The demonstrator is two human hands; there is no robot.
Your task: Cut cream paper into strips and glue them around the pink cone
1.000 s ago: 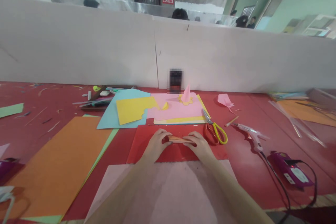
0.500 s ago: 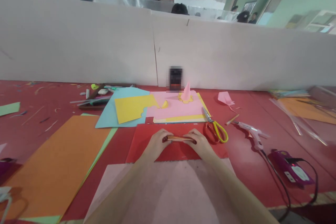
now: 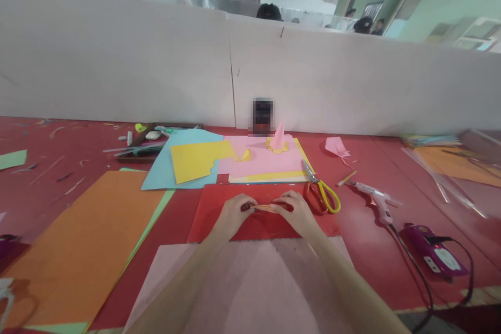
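Between my two hands is a narrow orange strip (image 3: 265, 208), apparently folded or rolled paper, held level above a red sheet (image 3: 211, 214). My left hand (image 3: 236, 214) pinches its left end, fingers curled. At the other end my right hand (image 3: 295, 212) grips it between thumb and fingers. Yellow-handled scissors (image 3: 329, 197) lie just right of my right hand, blades pointing away. Beyond the red sheet stands a pink paper cone (image 3: 278, 138) on a yellow scalloped base (image 3: 279, 151). A pale pink sheet (image 3: 250, 282) lies under my forearms.
Left are a large orange sheet (image 3: 86, 235), a blue sheet (image 3: 156, 180) and a cut yellow sheet (image 3: 191, 162). A tool tray (image 3: 136, 155) sits behind them. On the right lie a glue gun (image 3: 378, 201) with its cord and a purple box (image 3: 436, 253). A white partition (image 3: 156, 62) closes the back.
My right hand's fingers have shifted slightly on the orange strip, so less of its right end shows. My left hand has hardly moved.
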